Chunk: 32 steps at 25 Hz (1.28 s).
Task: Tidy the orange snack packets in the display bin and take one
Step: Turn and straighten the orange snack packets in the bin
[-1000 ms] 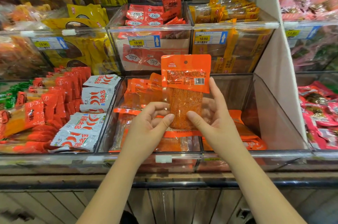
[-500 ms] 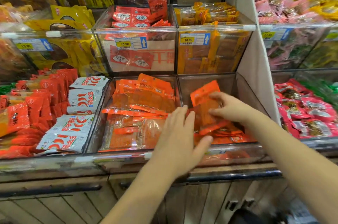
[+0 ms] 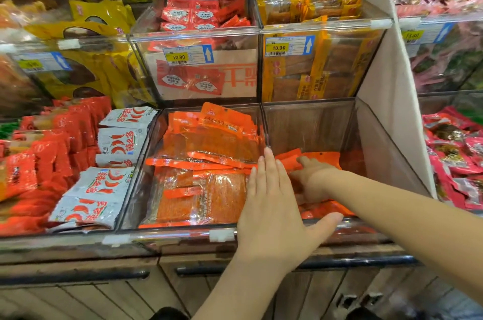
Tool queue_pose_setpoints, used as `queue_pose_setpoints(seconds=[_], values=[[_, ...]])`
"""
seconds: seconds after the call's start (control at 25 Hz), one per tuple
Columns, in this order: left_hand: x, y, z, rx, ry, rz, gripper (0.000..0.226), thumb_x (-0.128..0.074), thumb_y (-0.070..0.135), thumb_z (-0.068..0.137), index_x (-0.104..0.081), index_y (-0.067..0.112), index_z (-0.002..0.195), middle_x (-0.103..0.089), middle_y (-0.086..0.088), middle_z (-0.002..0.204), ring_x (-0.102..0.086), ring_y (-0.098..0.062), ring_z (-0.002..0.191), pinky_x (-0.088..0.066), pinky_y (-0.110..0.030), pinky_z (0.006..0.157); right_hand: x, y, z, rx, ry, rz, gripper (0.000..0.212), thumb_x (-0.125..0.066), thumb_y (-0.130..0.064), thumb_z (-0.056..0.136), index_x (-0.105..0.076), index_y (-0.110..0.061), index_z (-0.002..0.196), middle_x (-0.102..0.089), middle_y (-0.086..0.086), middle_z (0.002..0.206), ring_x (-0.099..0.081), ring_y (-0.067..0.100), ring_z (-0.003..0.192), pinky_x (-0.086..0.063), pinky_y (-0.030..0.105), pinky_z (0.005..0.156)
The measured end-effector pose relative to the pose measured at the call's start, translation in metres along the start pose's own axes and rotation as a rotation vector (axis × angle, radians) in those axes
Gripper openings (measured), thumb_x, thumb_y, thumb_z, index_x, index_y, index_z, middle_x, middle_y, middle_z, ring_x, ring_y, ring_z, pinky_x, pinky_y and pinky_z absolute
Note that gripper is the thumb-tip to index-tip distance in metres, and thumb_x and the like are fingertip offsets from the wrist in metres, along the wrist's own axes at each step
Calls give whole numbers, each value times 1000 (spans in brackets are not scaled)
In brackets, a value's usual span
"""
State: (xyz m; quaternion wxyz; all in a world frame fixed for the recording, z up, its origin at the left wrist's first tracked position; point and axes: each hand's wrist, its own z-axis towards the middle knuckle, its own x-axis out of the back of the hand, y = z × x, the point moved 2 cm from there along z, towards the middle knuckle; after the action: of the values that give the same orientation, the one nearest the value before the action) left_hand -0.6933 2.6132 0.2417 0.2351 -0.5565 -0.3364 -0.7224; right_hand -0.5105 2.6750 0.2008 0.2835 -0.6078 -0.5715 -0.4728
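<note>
Everywhere, acrylic bins (image 3: 379,142) (wood cabinet (image 3: 78,296) below)

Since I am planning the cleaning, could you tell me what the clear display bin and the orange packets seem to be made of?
The clear rectangular display bin looks like rigid glossy acrylic or similar plastic: see-through walls with reflections. The flat orange snack packets look like thin glossy plastic film: crinkles, glare, clear windows.

Orange snack packets (image 3: 209,152) in clear display bin (image 3: 386,152); left of bin, white packets (image 3: 117,142) with red chilli print; yellow price tags (image 3: 277,47) above.
</note>
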Motion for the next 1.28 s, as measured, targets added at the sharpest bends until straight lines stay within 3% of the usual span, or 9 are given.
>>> queue_pose_setpoints(seconds=[0.16, 0.32, 0.4, 0.48, 0.52, 0.64, 0.84, 1.12, 1.28], values=[[0, 0, -1, -12, 0, -26, 120, -29, 91, 82, 16, 11, 159, 42, -7, 158, 33, -19, 149, 14, -38, 124, -3, -6, 0, 44, -29, -25, 70, -56, -62, 92, -44, -24, 149, -51, 8, 146, -52, 31, 130, -44, 41, 105], [11, -6, -3, -76, -86, -62, 95, -35, 82, 90, -15, 23, 162, 30, -8, 165, 16, -24, 155, 3, -41, 127, -1, -5, -11, 19, -48, 70, 65, -53, -55, 98, -43, -17, 150, -48, 10, 150, -48, 32, 136, -41, 39, 110], [30, -24, 8, -124, -128, -151, 69, -44, 65, 98, -36, 29, 155, -5, -7, 171, -15, -24, 155, -20, -41, 124, 7, -5, -18, 13, 69, 172, 48, -49, -41, 103, -54, -11, 141, -55, 15, 141, -53, 34, 131, -43, 36, 105], [59, -54, 26, -114, 13, -254, 38, -48, 45, 102, -60, 28, 134, -55, -3, 144, -51, -23, 133, -42, -39, 110, 19, -6, -26, -9, 348, 428, 31, -47, -26, 105, -66, -7, 122, -67, 17, 125, -61, 35, 119, -45, 34, 95], [73, -73, 37, -51, 122, -222, 31, -48, 39, 103, -65, 25, 124, -64, -1, 126, -58, -22, 119, -48, -41, 102, 28, -8, -33, -28, 509, 609, 29, -46, -23, 105, -67, -8, 119, -69, 16, 122, -62, 34, 118, -45, 34, 95], [95, -117, 69, 230, 200, 129, 44, -50, 46, 100, -58, 15, 131, -58, -13, 130, -53, -34, 124, -47, -47, 102, 51, -36, -64, -55, 772, 975, 40, -40, -24, 108, -53, -13, 144, -60, 10, 142, -53, 27, 134, -38, 30, 109], [94, -128, 102, 425, -129, 266, 92, -56, 79, 83, -51, 9, 143, -49, -18, 146, -48, -39, 133, -44, -48, 106, 43, -95, -80, 40, 695, 897, 58, -29, -32, 111, -11, -14, 163, -17, 6, 169, -26, 22, 152, -26, 35, 121], [104, -123, 119, 470, -342, 129, 92, -72, 59, 85, -37, 8, 152, -47, -14, 151, -50, -36, 135, -45, -47, 108, 39, -98, -75, -63, 645, 779, 64, -28, -35, 110, 5, -20, 163, -5, 2, 172, -33, 25, 150, -41, 44, 115], [106, -126, 117, 485, -290, -48, 83, -75, 51, 87, -40, 9, 149, -52, -14, 145, -54, -36, 129, -47, -46, 99, 38, -97, -74, -50, 661, 772, 64, -29, -34, 110, 3, -20, 163, -8, 3, 171, -31, 24, 151, -39, 42, 117]])
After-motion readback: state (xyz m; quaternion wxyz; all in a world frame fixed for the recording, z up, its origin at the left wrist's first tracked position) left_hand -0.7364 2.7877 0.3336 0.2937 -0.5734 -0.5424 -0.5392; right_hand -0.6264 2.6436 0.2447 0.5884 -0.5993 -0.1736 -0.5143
